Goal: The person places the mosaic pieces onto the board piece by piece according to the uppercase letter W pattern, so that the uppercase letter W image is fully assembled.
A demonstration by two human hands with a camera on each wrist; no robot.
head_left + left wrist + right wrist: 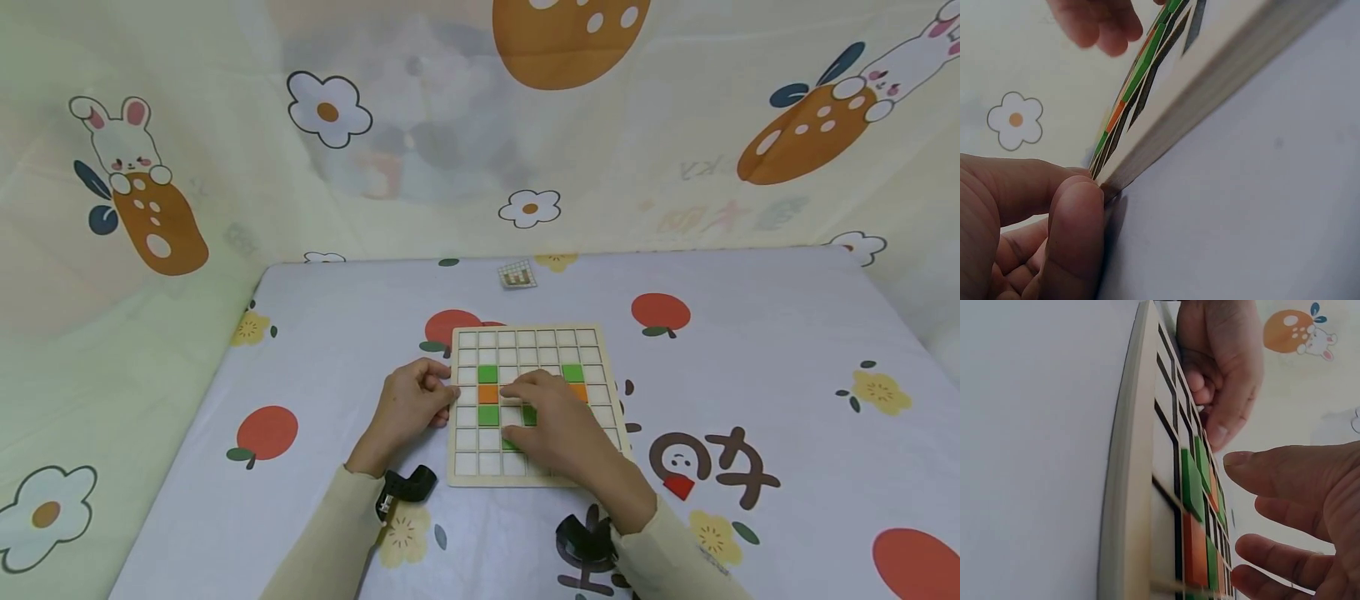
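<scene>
A square wooden grid board lies on the table, with green tiles and orange tiles in some cells. At its left edge, my left hand pinches the rim between thumb and forefinger. My right hand hovers over the board's middle, covering part of the pattern. In the right wrist view, the right hand's fingers are spread apart with nothing visible between them, close above a green tile and an orange tile.
A small card with a printed grid pattern lies beyond the board near the table's back edge. The table wears a white cloth with printed fruit and flowers. A patterned curtain hangs behind and at the left. Black straps' mounts sit at both wrists.
</scene>
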